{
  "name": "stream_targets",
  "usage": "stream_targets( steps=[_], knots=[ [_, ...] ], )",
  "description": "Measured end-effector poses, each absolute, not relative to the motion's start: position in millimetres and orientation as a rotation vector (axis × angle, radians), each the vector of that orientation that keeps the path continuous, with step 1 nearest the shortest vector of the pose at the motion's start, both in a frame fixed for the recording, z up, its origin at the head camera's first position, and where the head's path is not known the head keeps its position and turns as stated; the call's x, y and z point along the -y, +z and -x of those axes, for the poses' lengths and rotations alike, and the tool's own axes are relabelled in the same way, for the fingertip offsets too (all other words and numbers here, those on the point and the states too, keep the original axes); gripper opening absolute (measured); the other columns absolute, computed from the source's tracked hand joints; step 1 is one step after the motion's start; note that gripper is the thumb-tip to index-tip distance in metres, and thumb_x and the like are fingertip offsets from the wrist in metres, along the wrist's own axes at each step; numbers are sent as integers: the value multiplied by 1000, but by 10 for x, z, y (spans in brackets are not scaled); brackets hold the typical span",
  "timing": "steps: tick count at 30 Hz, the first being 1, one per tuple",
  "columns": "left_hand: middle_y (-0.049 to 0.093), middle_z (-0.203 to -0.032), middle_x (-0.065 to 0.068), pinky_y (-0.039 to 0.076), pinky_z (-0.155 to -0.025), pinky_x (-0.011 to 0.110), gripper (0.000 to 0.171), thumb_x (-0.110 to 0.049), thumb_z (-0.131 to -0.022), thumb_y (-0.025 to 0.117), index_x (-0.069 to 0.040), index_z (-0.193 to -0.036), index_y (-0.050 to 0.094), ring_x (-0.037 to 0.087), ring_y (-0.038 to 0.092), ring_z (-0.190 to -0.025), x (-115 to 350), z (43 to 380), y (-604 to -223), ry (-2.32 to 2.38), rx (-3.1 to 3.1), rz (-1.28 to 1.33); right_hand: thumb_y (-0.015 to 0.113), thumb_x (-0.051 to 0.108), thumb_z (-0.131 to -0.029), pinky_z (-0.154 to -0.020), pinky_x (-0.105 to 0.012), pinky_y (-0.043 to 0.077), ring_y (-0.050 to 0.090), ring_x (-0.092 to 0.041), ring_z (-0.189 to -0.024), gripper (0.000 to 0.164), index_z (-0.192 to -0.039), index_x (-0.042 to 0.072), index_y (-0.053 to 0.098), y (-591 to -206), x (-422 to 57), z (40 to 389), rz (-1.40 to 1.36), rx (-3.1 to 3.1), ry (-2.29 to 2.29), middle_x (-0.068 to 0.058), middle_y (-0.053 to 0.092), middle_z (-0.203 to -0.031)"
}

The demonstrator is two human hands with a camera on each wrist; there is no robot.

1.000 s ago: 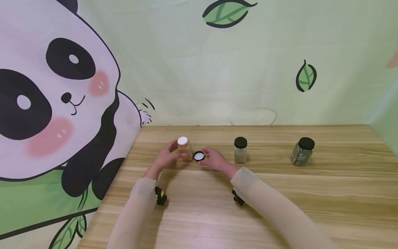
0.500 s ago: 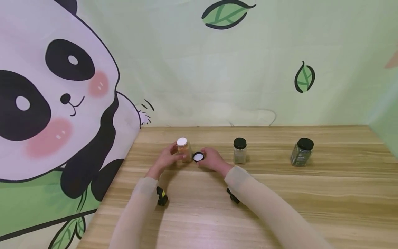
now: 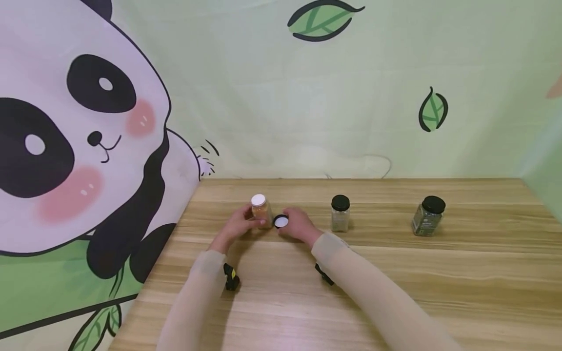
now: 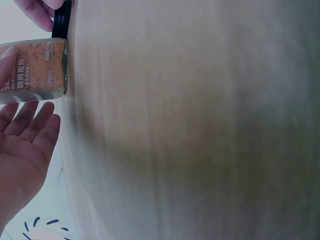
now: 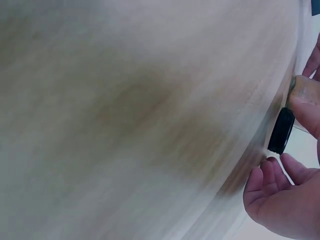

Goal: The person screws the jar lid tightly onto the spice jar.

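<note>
In the head view, a square glass spice jar point(image 3: 262, 214) with orange contents and a white top stands upright at the left. My left hand point(image 3: 238, 224) holds it, thumb across the near side and fingers behind; its printed label shows in the left wrist view. Just right of the jar's base is a black lid point(image 3: 281, 222), white inner face up, close over the table. My right hand point(image 3: 300, 225) pinches the lid's right edge. From the right wrist view, the lid's black rim point(image 5: 281, 131) shows beside the jar, with curled fingers point(image 5: 267, 177) below it.
A smaller spice jar point(image 3: 340, 213) with a black lid stands right of my right hand. Farther right is a darker jar point(image 3: 429, 216), also black-lidded. The wooden table point(image 3: 281, 302) meets a panda-printed cloth backdrop point(image 3: 285, 107) at its back edge.
My right wrist and sleeve have drifted a little left while the lid stays beside the jar. The left hand's fingers have come in slightly around the jar. The other two jars stand unmoved.
</note>
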State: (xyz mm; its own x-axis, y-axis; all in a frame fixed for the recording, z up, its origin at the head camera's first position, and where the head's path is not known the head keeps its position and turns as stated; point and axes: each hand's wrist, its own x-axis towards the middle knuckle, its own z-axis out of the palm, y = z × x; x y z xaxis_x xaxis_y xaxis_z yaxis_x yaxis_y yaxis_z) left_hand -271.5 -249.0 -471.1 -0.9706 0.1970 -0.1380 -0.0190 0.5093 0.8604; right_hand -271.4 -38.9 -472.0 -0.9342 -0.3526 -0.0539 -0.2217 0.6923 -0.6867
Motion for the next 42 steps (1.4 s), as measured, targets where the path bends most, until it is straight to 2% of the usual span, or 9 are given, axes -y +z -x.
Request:
stream_targets(
  steps=[11,18,23,28,33,42],
  knots=[
    [48,-154,27,34,-123,54,64,-15,-97,70,1,-153,42,44,45,-146,2495,2705,-4693,1414,-2558,-136,83,22,-85,-103,-48,52,57,-36,-125,59,-135,-3,62,-4795,444,2723,411,-2805,-946,-23,59,-133],
    [51,-152,28,36,-122,54,62,-14,-97,70,2,-151,44,44,47,-144,2472,2705,-4729,1419,-2547,-134,82,19,-85,-104,-48,51,58,-37,-122,52,-128,-4,66,-4847,419,2722,404,-2810,-1008,-23,62,-129],
    [49,-153,29,34,-123,54,62,-11,-97,68,2,-152,43,45,46,-144,2469,2711,-4733,1440,-2534,-144,82,16,-83,-103,-45,52,64,-37,-116,46,-120,-5,66,-4907,371,2768,439,-2782,-1204,-22,69,-122],
    [50,-152,30,35,-122,55,61,-10,-97,68,3,-151,44,45,47,-143,2477,2718,-4713,1447,-2538,-146,78,10,-85,-108,-49,50,64,-39,-121,49,-127,-6,60,-4801,337,2738,409,-2682,-1316,-24,68,-127],
    [50,-151,29,36,-122,55,60,-12,-97,68,3,-150,45,45,48,-143,2475,2699,-4697,1430,-2544,-134,76,10,-87,-107,-47,50,64,-35,-121,51,-133,-3,57,-4731,321,2730,360,-2632,-1368,-22,67,-130],
    [53,-150,28,36,-122,53,56,-13,-98,68,4,-148,48,43,49,-142,2460,2710,-4685,1394,-2561,-121,76,11,-89,-105,-46,51,63,-33,-120,48,-132,-1,60,-4533,263,2735,372,-2628,-1469,-19,68,-130]
  ],
)
